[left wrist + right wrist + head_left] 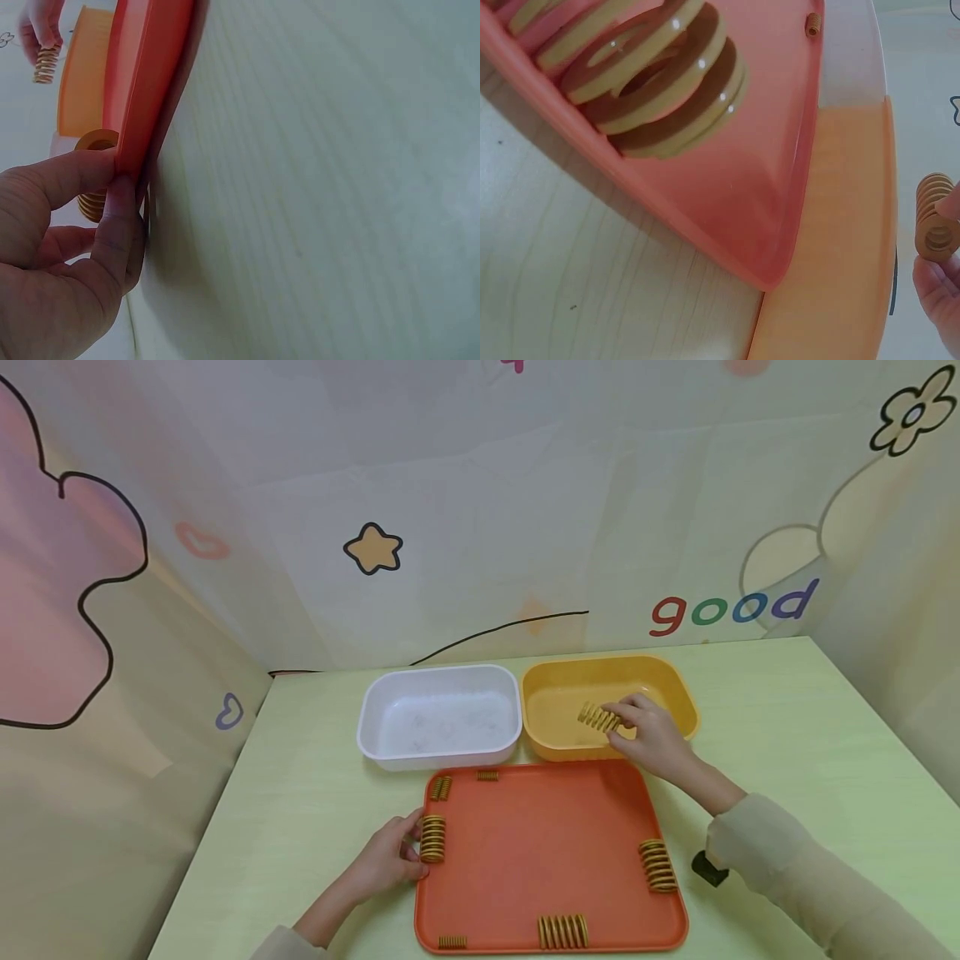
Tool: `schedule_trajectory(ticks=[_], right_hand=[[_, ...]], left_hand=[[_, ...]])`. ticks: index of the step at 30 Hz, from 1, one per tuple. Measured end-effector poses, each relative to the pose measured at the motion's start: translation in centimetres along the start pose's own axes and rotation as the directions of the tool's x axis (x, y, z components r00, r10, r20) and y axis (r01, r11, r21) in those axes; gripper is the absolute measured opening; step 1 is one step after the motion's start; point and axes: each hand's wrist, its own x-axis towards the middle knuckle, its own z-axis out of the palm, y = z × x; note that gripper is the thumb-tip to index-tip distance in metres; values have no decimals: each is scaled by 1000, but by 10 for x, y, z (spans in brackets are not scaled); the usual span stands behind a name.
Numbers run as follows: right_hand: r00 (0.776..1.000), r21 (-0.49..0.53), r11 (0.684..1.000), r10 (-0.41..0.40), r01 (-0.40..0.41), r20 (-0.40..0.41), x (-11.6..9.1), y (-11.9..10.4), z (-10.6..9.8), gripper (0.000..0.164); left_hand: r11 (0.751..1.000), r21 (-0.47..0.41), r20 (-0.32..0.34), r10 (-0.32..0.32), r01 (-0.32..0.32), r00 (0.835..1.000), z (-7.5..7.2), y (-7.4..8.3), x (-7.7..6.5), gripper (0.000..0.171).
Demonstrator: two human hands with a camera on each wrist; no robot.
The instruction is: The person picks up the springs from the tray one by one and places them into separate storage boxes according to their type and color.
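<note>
Over the yellow bin (558,747), my right hand (654,742) pinches a large gold coil spring (597,717) by one end, between thumb and fingers. The right wrist view shows that spring (935,206) with its open ring end towards the camera. At the left edge of the red tray (540,843), my left hand (384,860) grips the rim. In the left wrist view its thumb and fingers close on the red rim (146,105). Right beside those fingers, a large spring (432,839) lies along the inside of the tray's left edge.
More large springs lie at the tray's right edge (657,866) and front edge (562,932). Small springs (441,788) are at the back left, with others along the back and in the front left corner. A white bin (438,752) stands left of the yellow one.
</note>
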Motion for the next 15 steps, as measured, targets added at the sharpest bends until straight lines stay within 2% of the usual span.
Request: schedule_trajectory(ticks=[9, 15], right_hand=[[999, -13, 1000, 25, -25, 20, 4, 1, 2, 31], [1000, -8, 1000, 10, -10, 10, 8, 4, 6, 30]], left_hand=[[1000, -2, -1, 5, -5, 1000, 0, -1, 0, 80], [1000, 2, -1, 12, -12, 1000, 1, -3, 0, 80]])
